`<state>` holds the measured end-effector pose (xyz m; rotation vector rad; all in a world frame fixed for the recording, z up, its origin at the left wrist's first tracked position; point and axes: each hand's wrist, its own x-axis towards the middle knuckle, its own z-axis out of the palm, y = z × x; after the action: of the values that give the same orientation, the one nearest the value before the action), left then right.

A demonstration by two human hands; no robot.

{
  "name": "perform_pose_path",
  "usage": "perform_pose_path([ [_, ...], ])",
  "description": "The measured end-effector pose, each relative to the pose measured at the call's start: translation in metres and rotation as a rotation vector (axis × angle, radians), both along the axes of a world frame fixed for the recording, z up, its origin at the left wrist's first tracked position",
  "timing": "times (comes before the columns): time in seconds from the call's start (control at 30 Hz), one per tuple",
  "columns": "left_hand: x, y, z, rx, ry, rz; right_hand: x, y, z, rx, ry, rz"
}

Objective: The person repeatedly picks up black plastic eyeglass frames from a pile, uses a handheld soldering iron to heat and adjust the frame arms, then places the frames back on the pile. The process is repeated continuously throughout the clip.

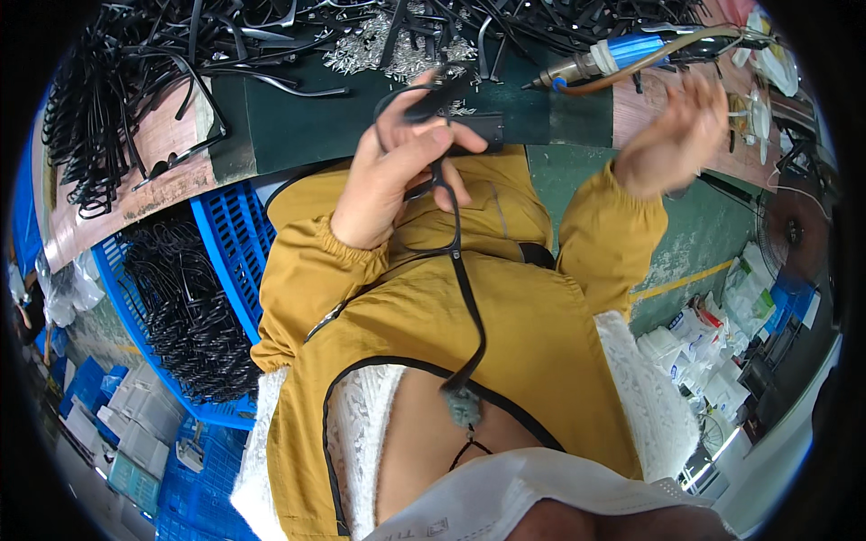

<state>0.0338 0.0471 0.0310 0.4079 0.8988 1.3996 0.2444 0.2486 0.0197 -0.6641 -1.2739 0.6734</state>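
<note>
My left hand is closed around a black eyeglass frame above my lap, with thumb and fingers at its upper part. One temple arm of it hangs down in front of my apron. My right hand is raised at the right over the table edge, smeared by motion, its fingers loosely apart and nothing visible in them. Beyond it lies a powered screwdriver with a blue body, its tip pointing left, apart from my hand. A heap of small silvery pieces lies on the dark green mat.
Black temple arms and eyeglass frames are piled along the table's far and left sides. Below the table at left, a blue basket holds many black frames. A fan stands at the right, near white bags.
</note>
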Motion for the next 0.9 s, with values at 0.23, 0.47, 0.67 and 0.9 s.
perform_pose_path([
  [0.23,-0.006,-0.009,0.000,-0.055,-0.113,0.118,-0.045,0.050,-0.010,-0.300,0.335,1.099],
  [0.47,-0.006,-0.022,-0.013,-0.218,-0.301,0.093,-0.095,0.019,-0.017,-0.511,0.751,1.182],
  [0.67,0.023,-0.020,-0.002,-0.448,-0.374,-0.046,-0.107,0.011,-0.010,-0.495,1.137,1.378],
  [0.9,0.043,-0.023,-0.014,-0.536,-0.538,-0.048,-0.060,-0.059,0.002,-0.531,0.389,1.024],
])
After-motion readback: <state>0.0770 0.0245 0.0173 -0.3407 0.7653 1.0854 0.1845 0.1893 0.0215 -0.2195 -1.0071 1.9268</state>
